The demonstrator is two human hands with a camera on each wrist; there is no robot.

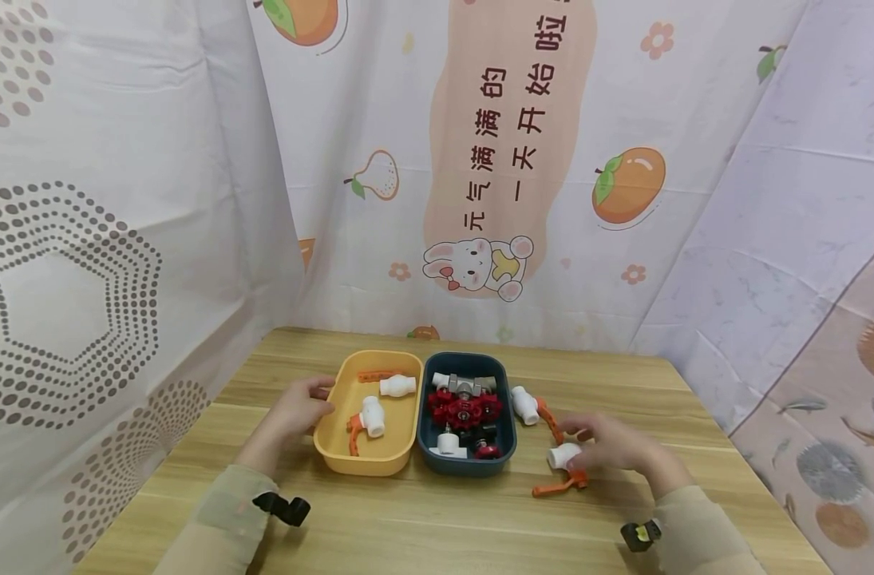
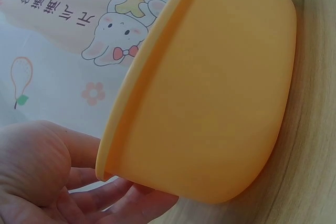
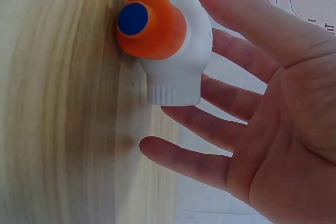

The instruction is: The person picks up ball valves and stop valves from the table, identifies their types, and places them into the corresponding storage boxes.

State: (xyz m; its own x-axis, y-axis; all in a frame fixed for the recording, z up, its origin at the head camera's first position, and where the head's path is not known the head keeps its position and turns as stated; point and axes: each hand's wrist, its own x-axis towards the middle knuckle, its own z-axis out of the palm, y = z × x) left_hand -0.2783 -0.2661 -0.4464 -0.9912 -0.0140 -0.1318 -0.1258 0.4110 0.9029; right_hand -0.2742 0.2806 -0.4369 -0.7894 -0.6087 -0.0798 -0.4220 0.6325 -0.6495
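Observation:
My left hand (image 1: 300, 411) is at the left side of a yellow tray (image 1: 327, 447), its loosely extended fingers at the outer wall. In the left wrist view, the tray's side (image 2: 210, 93) hides some fingertips. Inside it lie two white ball valves with orange lever handles, one valve (image 1: 373, 417) nearer me and the other (image 1: 397, 386) farther back. On the right, my right hand (image 1: 612, 443) reaches around a white ball valve (image 3: 181, 51) on the table. Its thumb is by the valve body and its fingers are spread behind, fairly straight; firm contact cannot be made out.
A dark blue tray (image 1: 508, 447) adjoins the yellow one, holding several valves with red handwheels (image 1: 465, 409) and white fittings (image 1: 448, 446). Just right of it lies another orange-handled ball valve (image 1: 525, 406). A printed curtain (image 1: 379, 263) hangs behind the wooden table (image 1: 408, 527).

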